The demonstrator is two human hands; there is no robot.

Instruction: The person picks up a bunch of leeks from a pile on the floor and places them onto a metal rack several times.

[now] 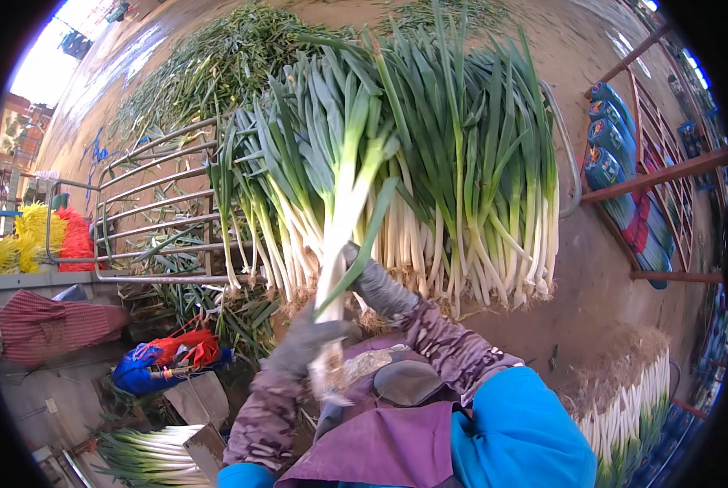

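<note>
A small bunch of long green onions (331,272) is held upright before me, roots toward my lap and green leaves pointing away. My left hand (300,346), in a grey glove, is closed round the white stalks just above the roots. Farther up the same stalks my right hand (386,290), also gloved, is closed against their right side. One loose green leaf (368,244) slants across the stalks between the hands. Right beyond them a thick row of green onions (494,187) lies on a metal-tube rack (156,252), roots facing me.
A heap of cut leaves (209,73) covers the floor beyond the rack. Yellow strands (34,236) and red strands (75,236) hang at left. Bundled green onions lie at lower left (156,451) and lower right (628,419). A metal frame (657,175) holds blue rolls (612,126) at right.
</note>
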